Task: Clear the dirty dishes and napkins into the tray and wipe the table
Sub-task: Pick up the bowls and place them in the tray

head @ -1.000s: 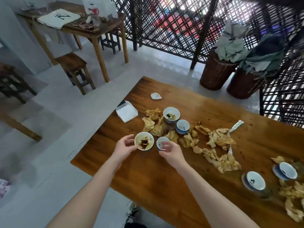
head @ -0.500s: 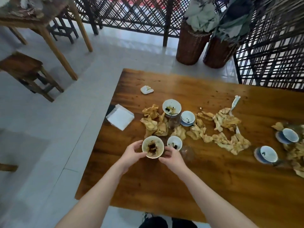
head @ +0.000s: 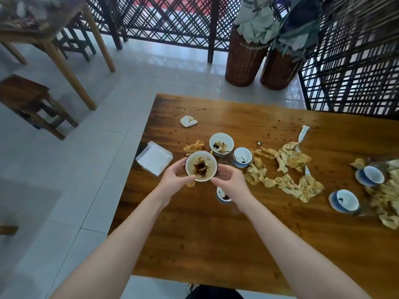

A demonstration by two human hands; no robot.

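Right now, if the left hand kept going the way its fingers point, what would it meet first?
The left hand grips the dirty bowl, so that comes first; past it, probably the glass cup, though height is unclear.

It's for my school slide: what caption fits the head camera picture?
Left hand and right hand hold a dirty bowl over a table littered with cups and napkins.

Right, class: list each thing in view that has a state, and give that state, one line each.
near bowl: held between both hands, dark dregs inside.
left hand: grips near bowl.
right hand: grips near bowl.
far bowl: upright on table, dirty.
small cup: upright, dregs inside.
brown napkins: crumpled, stained, scattered.
white napkins: flat, clean-looking, at table edge.
table: spotted, unwiped.
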